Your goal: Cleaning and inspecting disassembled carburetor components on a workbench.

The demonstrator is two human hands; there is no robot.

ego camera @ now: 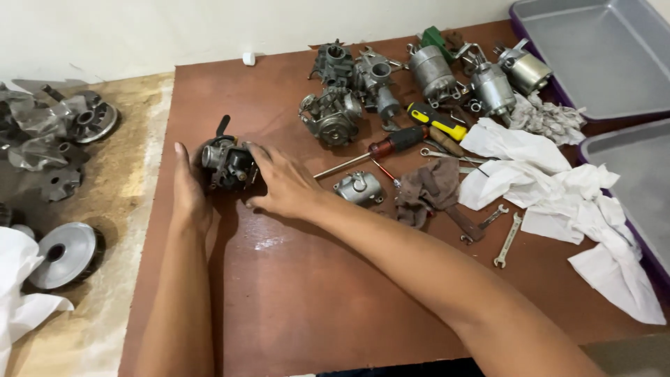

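Observation:
A dark metal carburetor (225,163) with a black lever on top sits on the brown table (300,300) at the left. My left hand (188,192) cups its left side and my right hand (283,183) wraps its right side, so both hands grip it. A small silver float bowl cover (359,188) lies just right of my right hand. A red-handled screwdriver (380,149) lies beyond it, its tip pointing toward my right hand.
Several more carburetors (333,115) and silver cylindrical parts (488,87) stand at the back. A yellow-black screwdriver (436,121), wrenches (508,239), a brown rag (429,188) and white cloths (558,192) lie on the right. Grey trays (593,49) sit far right. Clutch parts (66,251) lie on the left bench.

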